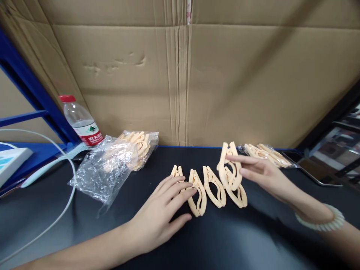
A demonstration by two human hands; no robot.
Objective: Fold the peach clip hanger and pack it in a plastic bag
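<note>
Folded beige plastic hangers lie in a row on the black table. My left hand (pixel 160 213) rests palm down with fingers spread over the leftmost hanger (pixel 176 171), partly hiding it. Its fingertips also reach the second hanger (pixel 204 198). To the right lies a third hanger (pixel 207 183), uncovered. My right hand (pixel 264 174) pinches another folded hanger (pixel 223 168) between thumb and fingers. That one is upright above the fourth hanger (pixel 243 197) of the row and overlaps it in view.
A clear plastic bag (pixel 104 180) with more hangers (pixel 143 146) sits at the back left, beside a red-capped water bottle (pixel 84 125). Bagged hangers (pixel 267 154) and a dark flat device (pixel 315 174) lie back right. A white cable (pixel 73 176) curves at left; cardboard (pixel 126 75) stands behind.
</note>
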